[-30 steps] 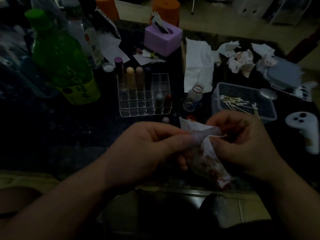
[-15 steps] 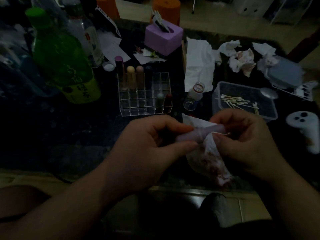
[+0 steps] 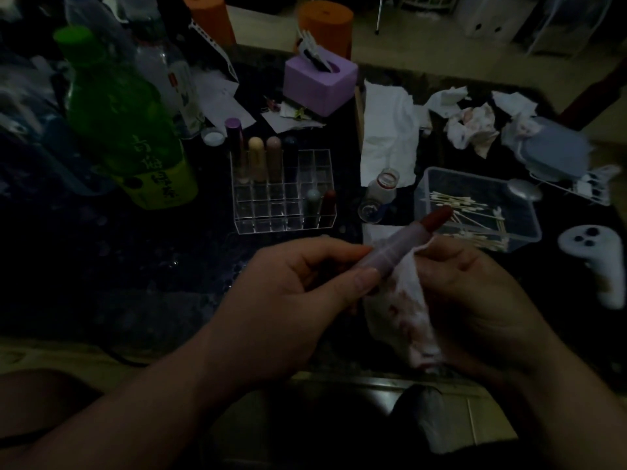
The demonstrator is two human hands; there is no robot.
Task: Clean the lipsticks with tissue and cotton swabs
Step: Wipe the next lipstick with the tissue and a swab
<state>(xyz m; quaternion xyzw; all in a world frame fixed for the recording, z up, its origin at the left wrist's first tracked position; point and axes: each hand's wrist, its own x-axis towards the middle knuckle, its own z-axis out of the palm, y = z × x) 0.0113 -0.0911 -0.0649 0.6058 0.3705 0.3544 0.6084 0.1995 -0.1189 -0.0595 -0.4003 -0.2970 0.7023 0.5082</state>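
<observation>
Green bottle [image 3: 118, 110]: far left on the dark table [image 3: 101, 259]; yellow label with large characters, too dim to read.
Clear bottle [image 3: 169, 79]: just behind the green one; label with a small red mark, writing too small to read.
Clear organizer [image 3: 281, 195]: gridded acrylic rack; four capped sticks upright in the back row, a grey and a dark red one in the front right cells.
Purple box [image 3: 319, 81]: behind the rack, no legible print.
Left hand [image 3: 288, 300]: closed around the lower barrel of the lipstick, thumb and forefinger pinching it.
Lipstick [image 3: 403, 245]: held above the near table edge, tilted up to the right; pale translucent pinkish barrel, uncapped, rounded red-brown tip over the swab box.
Tissue [image 3: 403, 310]: white, crumpled, smeared with red stains, hanging beside and below the barrel.
Right hand [image 3: 475, 300]: curled around the tissue, holding it against the lipstick.
Cotton swab box [image 3: 529, 225]: clear tray with loose swabs, right of the rack.
White controller [image 3: 597, 256]: far right, dark buttons, no lettering seen.
</observation>
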